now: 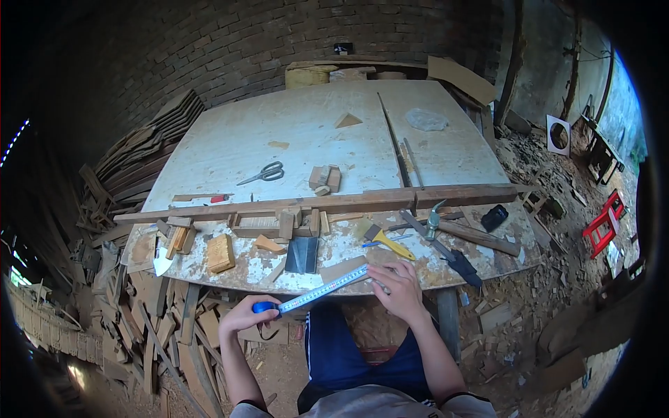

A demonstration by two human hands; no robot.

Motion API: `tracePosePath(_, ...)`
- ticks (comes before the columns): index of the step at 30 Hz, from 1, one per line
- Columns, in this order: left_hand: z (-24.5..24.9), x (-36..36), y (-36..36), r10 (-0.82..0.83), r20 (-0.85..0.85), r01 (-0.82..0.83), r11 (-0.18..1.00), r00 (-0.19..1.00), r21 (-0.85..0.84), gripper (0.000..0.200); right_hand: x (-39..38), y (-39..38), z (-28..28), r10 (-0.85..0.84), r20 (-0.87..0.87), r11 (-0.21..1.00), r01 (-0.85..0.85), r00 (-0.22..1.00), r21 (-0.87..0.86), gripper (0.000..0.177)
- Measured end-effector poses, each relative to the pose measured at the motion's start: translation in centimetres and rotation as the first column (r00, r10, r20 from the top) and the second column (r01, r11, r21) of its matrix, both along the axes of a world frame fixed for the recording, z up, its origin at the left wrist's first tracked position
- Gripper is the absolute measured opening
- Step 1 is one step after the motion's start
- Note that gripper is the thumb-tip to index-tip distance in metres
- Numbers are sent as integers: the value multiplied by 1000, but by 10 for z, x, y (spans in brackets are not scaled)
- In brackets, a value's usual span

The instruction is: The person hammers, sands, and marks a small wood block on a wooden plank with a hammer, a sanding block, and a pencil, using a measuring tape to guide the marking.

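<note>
My left hand (244,313) is closed round the blue case of a tape measure (323,290). From the case the white blade runs up and to the right, over the table's front edge. My right hand (397,284) pinches the blade's far end, fingers bent over it. A thin brown wooden piece (346,269) lies behind the blade. Just beyond my right hand is a paintbrush with a yellow handle (394,245), and a dark rectangular block (302,255) lies beyond the blade's middle.
On the worktable (237,132) lie scissors (263,173), a hammer (474,235), a wooden block (221,253) and a dark glove (462,266). A long wooden beam (313,205) crosses it. Scrap wood (157,327) is heaped at the lower left; a red frame (605,224) stands right.
</note>
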State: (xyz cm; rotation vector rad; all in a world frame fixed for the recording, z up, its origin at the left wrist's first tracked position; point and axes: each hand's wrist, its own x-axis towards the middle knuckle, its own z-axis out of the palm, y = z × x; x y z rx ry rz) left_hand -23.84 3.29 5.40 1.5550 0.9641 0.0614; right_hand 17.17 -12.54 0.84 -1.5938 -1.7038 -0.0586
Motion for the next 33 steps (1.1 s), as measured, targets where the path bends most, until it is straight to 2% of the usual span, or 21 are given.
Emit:
tracePosePath(2, 6, 2, 4, -81, 23, 82, 996, 996, -40, 49, 0, 0, 0, -3, 3, 1000, 3, 1000, 2, 28)
tracePosePath(5, 18, 9, 11, -186, 60, 194, 954, 981, -230, 45, -1, 0, -1, -4, -1, 1000, 4, 1000, -2, 28)
tracePosePath(8, 7, 12, 17, -261, 55, 267, 939, 964, -218, 43, 0, -1, -2, -1, -6, 1000, 1, 1000, -6, 29)
tracePosePath(14, 16, 21, 10, -200, -99, 196, 979, 975, -47, 41, 1, -2, -3, 4, 3, 1000, -4, 1000, -4, 29)
tracePosePath(18, 16, 22, -1, -166, -107, 167, 986, 980, 0, 39, 0, -2, -1, 2, 16, 1000, -2, 1000, 2, 30)
tracePosePath(21, 12, 21, -6, -147, -101, 148, 989, 984, 6, 36, 3, -3, 1, 48, -13, 998, -49, 999, -32, 38)
tracePosePath(24, 11, 19, -12, -116, -89, 117, 993, 989, 3, 33, 7, -4, 10, 67, -193, 993, -84, 979, -80, 55)
tracePosePath(27, 3, 9, -20, -55, -41, 54, 998, 998, -8, 32, 12, 2, 9, 56, -143, 990, -73, 988, -117, 71)
tracePosePath(33, -23, -2, -56, 116, 91, -114, 993, 989, -25, 30, 7, 38, 7, 136, 24, 973, -129, 990, -192, 78)
